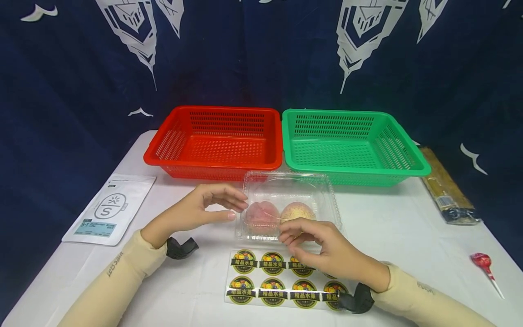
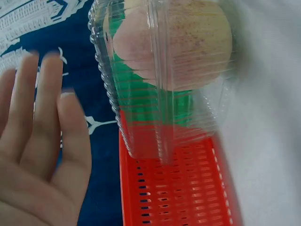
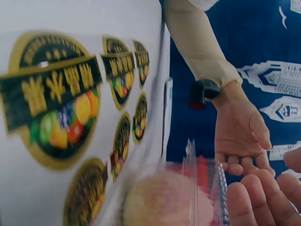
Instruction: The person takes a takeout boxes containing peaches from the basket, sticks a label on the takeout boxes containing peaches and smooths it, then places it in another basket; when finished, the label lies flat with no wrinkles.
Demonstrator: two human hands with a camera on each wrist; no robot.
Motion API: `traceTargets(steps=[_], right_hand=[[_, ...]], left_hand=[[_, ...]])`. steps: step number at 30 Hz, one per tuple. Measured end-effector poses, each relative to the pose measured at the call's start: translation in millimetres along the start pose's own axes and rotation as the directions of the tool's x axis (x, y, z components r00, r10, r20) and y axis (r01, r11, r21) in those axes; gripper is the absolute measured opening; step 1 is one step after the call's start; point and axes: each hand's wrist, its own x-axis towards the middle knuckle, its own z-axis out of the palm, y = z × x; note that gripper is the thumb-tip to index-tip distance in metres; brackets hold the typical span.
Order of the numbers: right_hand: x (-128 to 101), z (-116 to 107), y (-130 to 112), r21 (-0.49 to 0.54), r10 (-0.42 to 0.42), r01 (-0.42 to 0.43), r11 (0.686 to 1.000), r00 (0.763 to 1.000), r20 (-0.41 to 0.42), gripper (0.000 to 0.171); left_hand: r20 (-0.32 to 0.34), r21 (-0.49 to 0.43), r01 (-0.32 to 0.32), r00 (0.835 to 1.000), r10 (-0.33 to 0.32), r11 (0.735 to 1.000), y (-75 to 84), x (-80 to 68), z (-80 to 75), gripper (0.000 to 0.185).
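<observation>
A clear plastic clamshell box [image 1: 288,195] stands at the table's middle with two peaches [image 1: 279,213] inside. My left hand [image 1: 239,210] hovers at the box's left side with fingers straight; in the left wrist view the left hand [image 2: 42,155] stays apart from the box [image 2: 164,94]. My right hand [image 1: 288,236] curls its fingers round the box's front rim. The right wrist view shows those fingers [image 3: 254,202] against the rim beside a peach [image 3: 164,202]. A sheet of round fruit stickers [image 1: 271,281] lies just in front, partly under my right hand.
A red basket [image 1: 214,141] and a green basket [image 1: 351,143] stand side by side behind the box. A white pouch [image 1: 108,211] lies at the left. A dark long packet [image 1: 447,188] and a red lollipop [image 1: 484,263] lie at the right edge.
</observation>
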Motion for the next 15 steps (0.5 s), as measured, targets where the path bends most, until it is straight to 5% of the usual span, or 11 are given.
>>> traceTargets(steps=[4, 8, 13, 15], right_hand=[[-1, 7, 1, 0.014, 0.018, -0.019, 1.000, 0.997, 0.072, 0.045], [-2, 15, 4, 0.043, 0.047, -0.054, 0.998, 0.987, 0.152, 0.042], [-4, 24, 7, 0.103, 0.095, -0.121, 0.987, 0.968, 0.232, 0.037], [-4, 27, 8, 0.127, 0.132, -0.169, 0.977, 0.957, 0.257, 0.036]], left_hand=[[0.198, -0.074, 0.018, 0.980, -0.003, 0.997, -6.4, -5.2, -3.4, 0.026], [0.391, -0.123, 0.109, 0.919, -0.053, 0.986, -10.2, -9.2, -4.1, 0.025], [0.516, -0.112, 0.239, 0.843, -0.150, 0.964, -15.0, -12.8, -4.0, 0.026], [0.534, -0.095, 0.262, 0.828, -0.174, 0.960, -18.2, -14.0, -3.6, 0.025]])
